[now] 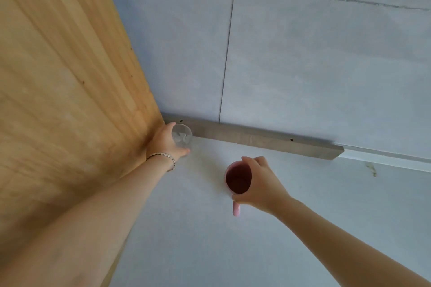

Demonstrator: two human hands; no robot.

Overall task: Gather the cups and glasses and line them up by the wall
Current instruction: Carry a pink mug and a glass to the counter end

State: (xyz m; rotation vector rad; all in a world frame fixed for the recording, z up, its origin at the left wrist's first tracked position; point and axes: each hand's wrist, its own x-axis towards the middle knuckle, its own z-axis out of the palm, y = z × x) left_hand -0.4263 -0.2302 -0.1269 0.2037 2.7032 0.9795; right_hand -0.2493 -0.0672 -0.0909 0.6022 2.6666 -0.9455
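Place: likely a home kitchen corner
Signs: grey tiled wall [303,53], pale tabletop [210,240], wooden side panel [58,77]

Pale countertop [256,240] (glass [182,139], pink mug [238,180])

A pale grey worktop [256,240] meets a wall of large grey tiles [314,65] crossed by thin dark grout lines. A grey-brown wooden strip [256,138], dotted with small holes, runs along the far edge where the two join. A light wood panel [58,77] rises on the left. A small yellowish stain [372,168] marks the worktop at far right.
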